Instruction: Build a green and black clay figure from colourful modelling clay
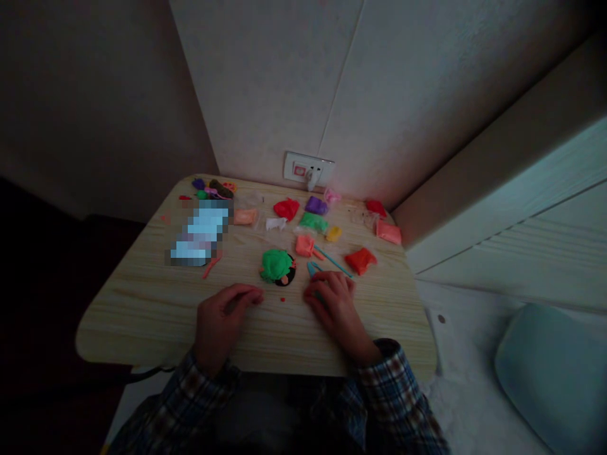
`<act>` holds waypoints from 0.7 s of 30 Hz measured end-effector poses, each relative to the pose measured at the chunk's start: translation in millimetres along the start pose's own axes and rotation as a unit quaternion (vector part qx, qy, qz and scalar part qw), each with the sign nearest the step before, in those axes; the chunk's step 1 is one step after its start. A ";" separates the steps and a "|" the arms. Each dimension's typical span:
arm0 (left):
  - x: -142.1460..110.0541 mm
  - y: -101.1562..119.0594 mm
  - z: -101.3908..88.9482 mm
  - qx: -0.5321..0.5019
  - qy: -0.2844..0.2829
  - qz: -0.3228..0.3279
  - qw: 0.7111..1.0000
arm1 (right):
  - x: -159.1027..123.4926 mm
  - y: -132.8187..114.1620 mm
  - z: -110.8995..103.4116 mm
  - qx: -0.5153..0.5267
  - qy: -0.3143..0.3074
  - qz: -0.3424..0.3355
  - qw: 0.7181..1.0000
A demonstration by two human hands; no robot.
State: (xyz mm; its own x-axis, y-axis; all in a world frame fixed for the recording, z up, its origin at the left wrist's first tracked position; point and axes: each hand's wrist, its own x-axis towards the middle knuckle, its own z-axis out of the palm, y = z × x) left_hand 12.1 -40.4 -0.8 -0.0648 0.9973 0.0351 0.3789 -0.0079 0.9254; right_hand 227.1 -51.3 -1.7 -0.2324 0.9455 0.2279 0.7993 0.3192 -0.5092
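My left hand (220, 319) rests at the front of the table, thumb and fingertips pinched together. Whatever they hold, if anything, is too small to make out. Opposite it, my right hand (336, 306) is bent, fingertips drawn in close to the thumb; what lies between them is hidden. A blue plastic tool (312, 268) shows just beyond its fingers, and I cannot tell whether they grip it. Between and beyond the hands sits a green clay lump (275, 264) on a black round piece (290, 275) with peach and red bits. A tiny red clay bit (282, 299) lies near the left fingertips.
A blurred-out phone-like screen (202, 232) lies at left. Clay packets lie farther back: red (286, 208), purple (316, 205), green (313, 222), orange-red (361, 260). A thin blue stick (334, 261) lies beyond my right hand. A wall socket (308, 169) holds a plug.
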 end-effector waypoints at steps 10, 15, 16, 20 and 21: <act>-0.4 1.4 0.8 -0.001 -0.020 0.013 1.000 | -4.8 6.6 1.2 0.177 0.071 0.040 0.981; -1.2 1.6 1.1 -0.007 -0.008 0.004 1.000 | -3.8 4.5 -2.1 0.226 0.093 0.067 0.967; -1.3 0.2 1.3 0.002 -0.006 0.006 1.000 | -3.9 4.6 -2.0 0.232 0.098 0.078 0.965; -1.2 -3.8 1.7 0.038 -0.012 0.046 0.998 | -4.5 8.4 1.4 0.265 0.106 0.121 0.951; -1.5 -3.5 1.8 0.049 -0.018 0.067 0.996 | -4.5 9.8 2.3 0.276 0.107 0.117 0.948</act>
State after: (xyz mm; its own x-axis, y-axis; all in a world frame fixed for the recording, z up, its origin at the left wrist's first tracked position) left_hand 12.5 -41.7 -4.7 0.0244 0.9897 0.1412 0.4702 -0.1360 0.8720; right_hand 234.7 -52.3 -9.6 0.0802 0.9790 0.1873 0.3906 0.1420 -0.9095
